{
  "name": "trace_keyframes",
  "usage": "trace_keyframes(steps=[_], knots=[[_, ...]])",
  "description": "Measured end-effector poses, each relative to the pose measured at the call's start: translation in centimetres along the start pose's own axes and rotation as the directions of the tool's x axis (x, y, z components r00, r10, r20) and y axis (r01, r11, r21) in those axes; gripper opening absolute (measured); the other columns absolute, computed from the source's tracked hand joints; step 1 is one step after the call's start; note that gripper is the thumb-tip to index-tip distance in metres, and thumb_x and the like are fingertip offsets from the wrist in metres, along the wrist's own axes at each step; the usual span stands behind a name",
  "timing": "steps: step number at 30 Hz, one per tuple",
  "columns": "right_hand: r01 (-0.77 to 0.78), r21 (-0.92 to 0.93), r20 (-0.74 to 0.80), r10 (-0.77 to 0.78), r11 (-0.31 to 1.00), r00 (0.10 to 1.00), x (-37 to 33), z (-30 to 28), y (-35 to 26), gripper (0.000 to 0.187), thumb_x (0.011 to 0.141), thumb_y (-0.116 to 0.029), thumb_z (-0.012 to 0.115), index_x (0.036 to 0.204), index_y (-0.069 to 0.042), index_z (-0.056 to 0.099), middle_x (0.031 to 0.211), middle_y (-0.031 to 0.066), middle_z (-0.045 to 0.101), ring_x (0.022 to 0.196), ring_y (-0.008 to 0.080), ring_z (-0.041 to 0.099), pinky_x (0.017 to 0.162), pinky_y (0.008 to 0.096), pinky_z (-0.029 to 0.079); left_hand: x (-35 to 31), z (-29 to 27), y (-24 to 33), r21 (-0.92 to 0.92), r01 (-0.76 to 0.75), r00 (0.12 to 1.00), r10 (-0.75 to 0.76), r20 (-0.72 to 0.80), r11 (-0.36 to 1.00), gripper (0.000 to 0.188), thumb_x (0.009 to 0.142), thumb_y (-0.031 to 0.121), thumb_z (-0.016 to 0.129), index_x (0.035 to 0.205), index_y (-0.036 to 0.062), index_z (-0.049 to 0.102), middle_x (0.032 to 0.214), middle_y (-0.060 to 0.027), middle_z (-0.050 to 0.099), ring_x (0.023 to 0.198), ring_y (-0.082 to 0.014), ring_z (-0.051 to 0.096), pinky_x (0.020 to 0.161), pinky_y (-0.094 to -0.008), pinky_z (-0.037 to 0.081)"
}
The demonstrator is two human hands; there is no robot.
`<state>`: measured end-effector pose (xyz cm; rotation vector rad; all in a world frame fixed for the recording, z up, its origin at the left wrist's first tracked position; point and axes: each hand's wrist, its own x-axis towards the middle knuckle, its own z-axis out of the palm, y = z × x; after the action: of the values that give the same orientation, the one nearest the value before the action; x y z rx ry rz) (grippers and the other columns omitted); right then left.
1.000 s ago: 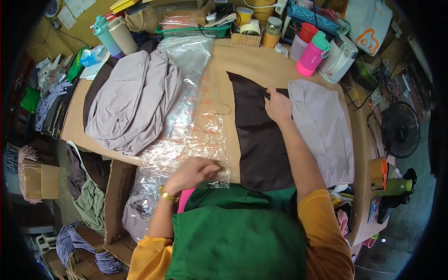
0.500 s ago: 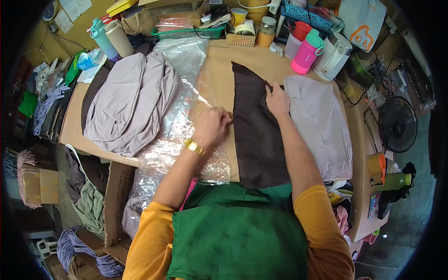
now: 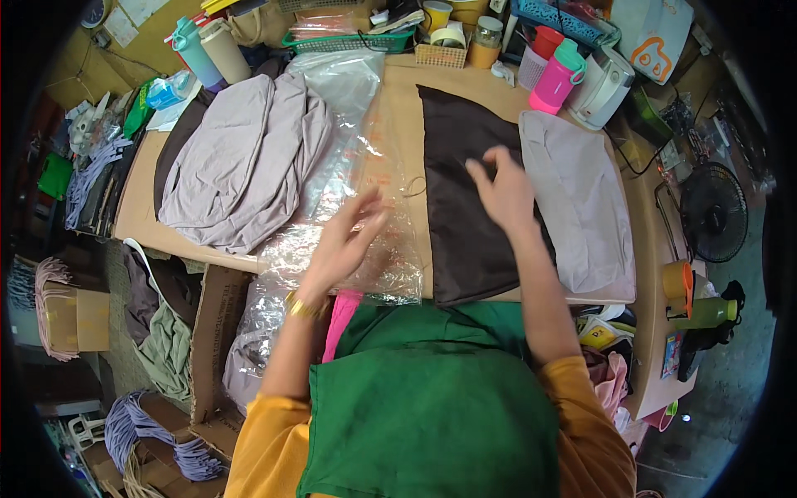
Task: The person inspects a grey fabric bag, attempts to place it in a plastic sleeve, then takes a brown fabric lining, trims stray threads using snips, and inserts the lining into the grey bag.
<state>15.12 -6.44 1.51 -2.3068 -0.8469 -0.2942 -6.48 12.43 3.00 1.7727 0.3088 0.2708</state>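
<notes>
A dark brown cloth piece (image 3: 465,241) lies flat on the table in front of me, its narrow end pointing away. My right hand (image 3: 506,195) hovers over it, thumb and fingers apart, with nothing visible in them. My left hand (image 3: 342,245) is raised above a clear plastic sheet (image 3: 344,166), fingers loosely spread and slightly blurred. Between the sheet and the brown cloth lies a small thin loop (image 3: 414,186), perhaps string. A pale grey cloth (image 3: 577,207) rests along the brown cloth's right side. Farther left sits a heap of greyish-lilac cloth (image 3: 245,158).
Bottles (image 3: 195,54) stand at the back left, baskets (image 3: 353,40) along the back. A pink bottle (image 3: 558,79) and a white kettle (image 3: 602,87) are at the back right. A black fan (image 3: 714,212) stands right; an open cardboard box (image 3: 217,332) is below left.
My left hand has opened from a fist and drawn back leftward from the brown cloth's edge. The right hand has left the cloth's far right edge, its pinch opened, and moved nearer.
</notes>
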Motion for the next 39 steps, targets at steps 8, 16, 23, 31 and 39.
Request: trace_keyframes(steps=[8,16,23,31,39], knots=[[-0.267,0.079,-0.062,0.272,0.961,0.960,-5.2,0.0,2.2,0.027,0.088,-0.027,0.064,0.098,-0.004,0.055,0.082,0.0182,0.066,0.079,0.0379,0.064,0.067,0.0458,0.048,9.7,12.6,-3.5,0.371,-0.182,0.960,0.246,-0.133,0.911,0.074,0.082,0.043,0.071,0.127,-0.0085,0.043,0.119,-0.0269,0.054,0.110,-0.0348,0.057,0.092,-0.0360,0.046],[-0.234,-0.026,-0.028,0.233,0.972,0.972,-5.4,0.2,3.2,0.023,0.091,-0.023,0.061,0.096,-0.002,0.054,0.081,0.0171,0.063,0.075,0.0370,0.062,0.067,0.0437,0.047,-0.3,2.2,0.7,0.458,-0.076,0.962,-0.054,0.266,0.886,0.030,0.091,0.030,0.060,0.082,0.0017,0.068,0.072,-0.0135,0.066,0.070,-0.0286,0.064,0.067,-0.0376,0.049],[-0.235,0.268,-0.112,0.272,0.934,0.956,-5.4,0.2,5.1,0.028,0.097,-0.028,0.053,0.090,0.000,0.052,0.075,0.0167,0.059,0.069,0.0333,0.057,0.066,0.0405,0.043,-1.6,-3.2,-0.3,0.715,-0.175,0.942,0.325,-0.078,0.677,0.048,0.078,0.013,0.074,0.122,0.0077,0.057,0.121,-0.0169,0.056,0.109,-0.0334,0.057,0.090,-0.0422,0.047],[-0.178,0.243,-0.032,0.192,0.954,0.981,-5.3,0.0,4.5,0.031,0.092,-0.032,0.061,0.095,-0.003,0.055,0.078,0.0158,0.063,0.073,0.0335,0.061,0.067,0.0412,0.046,6.4,12.5,-1.2,0.355,-0.018,0.997,-0.012,0.083,0.935,0.054,0.084,0.044,0.067,0.093,-0.0095,0.063,0.092,-0.0233,0.064,0.083,-0.0310,0.065,0.077,-0.0380,0.050],[-0.089,-0.130,0.166,0.111,0.987,0.980,-5.4,-0.8,2.3,0.035,0.088,-0.034,0.063,0.107,-0.006,0.053,0.099,0.0137,0.066,0.091,0.0341,0.064,0.075,0.0444,0.049,1.9,4.9,-1.2,0.260,0.033,0.956,-0.106,0.272,0.965,0.033,0.096,0.026,0.052,0.077,-0.0004,0.058,0.062,-0.0064,0.053,0.061,-0.0136,0.050,0.060,-0.0305,0.043]])
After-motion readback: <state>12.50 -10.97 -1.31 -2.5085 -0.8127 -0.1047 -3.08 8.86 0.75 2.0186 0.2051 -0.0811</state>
